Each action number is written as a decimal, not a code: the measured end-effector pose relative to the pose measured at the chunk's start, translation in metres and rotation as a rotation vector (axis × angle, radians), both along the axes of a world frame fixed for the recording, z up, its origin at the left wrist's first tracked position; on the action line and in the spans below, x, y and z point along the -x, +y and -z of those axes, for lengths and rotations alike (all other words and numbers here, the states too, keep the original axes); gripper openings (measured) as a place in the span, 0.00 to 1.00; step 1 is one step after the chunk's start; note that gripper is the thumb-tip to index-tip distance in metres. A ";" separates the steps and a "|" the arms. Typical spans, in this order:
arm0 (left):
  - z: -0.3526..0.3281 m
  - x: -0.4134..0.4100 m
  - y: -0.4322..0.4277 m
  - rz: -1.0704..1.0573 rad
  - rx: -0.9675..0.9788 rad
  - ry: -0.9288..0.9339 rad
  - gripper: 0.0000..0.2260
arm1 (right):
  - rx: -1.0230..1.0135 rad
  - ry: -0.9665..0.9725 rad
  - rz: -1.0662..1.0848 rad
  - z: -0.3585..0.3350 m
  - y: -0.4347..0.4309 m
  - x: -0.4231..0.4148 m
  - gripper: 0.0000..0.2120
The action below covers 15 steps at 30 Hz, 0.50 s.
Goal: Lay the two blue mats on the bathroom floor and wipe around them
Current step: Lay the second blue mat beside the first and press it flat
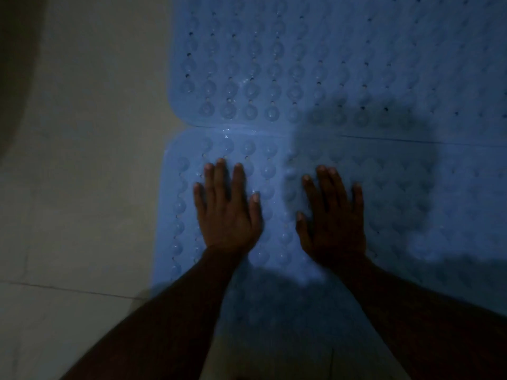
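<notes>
pale tiled bathroom floor [82,160], dim light, one grout line [68,288] at the near left. fingers [238,182] of the left hand [227,212] are straight and slightly spread, lying flat on the near blue studded rubber mat [397,204]; nothing is gripped. fingers [326,185] of the right hand [333,218] are likewise straight and a little apart, palm down on the same mat, just beside the left hand. judgement: both palms press down to seat the mat flat against the floor, hence fingers laid out rather than curled on an edge. the hands sit toward the mat's left end, near its far edge. that far edge meets the near edge of the far blue studded rubber mat [329,64]; the two touch along a seam, but whether they overlap cannot be told. small wet glints [227,134] show near the seam's left end. rounded left corners line up closely. a dark shadow [370,127] covers the seam's middle. both mats appear laid. no cloth in view; wiping looks not yet begun.
</notes>
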State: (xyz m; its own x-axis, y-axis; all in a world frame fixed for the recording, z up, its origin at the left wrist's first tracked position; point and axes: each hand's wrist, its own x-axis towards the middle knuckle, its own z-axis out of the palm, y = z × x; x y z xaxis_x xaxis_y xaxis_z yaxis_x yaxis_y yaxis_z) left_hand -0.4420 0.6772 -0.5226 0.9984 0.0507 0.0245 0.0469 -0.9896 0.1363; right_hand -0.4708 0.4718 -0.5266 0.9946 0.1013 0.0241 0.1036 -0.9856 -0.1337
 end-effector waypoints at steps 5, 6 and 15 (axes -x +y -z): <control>0.004 0.001 -0.011 -0.006 0.006 0.034 0.32 | -0.039 -0.029 0.006 -0.005 0.000 -0.001 0.33; 0.004 0.001 -0.008 -0.010 0.012 0.045 0.32 | -0.059 -0.027 0.007 -0.004 0.000 -0.001 0.33; 0.001 -0.001 -0.010 -0.017 0.051 0.062 0.33 | 0.009 -0.003 0.061 -0.006 -0.082 0.003 0.32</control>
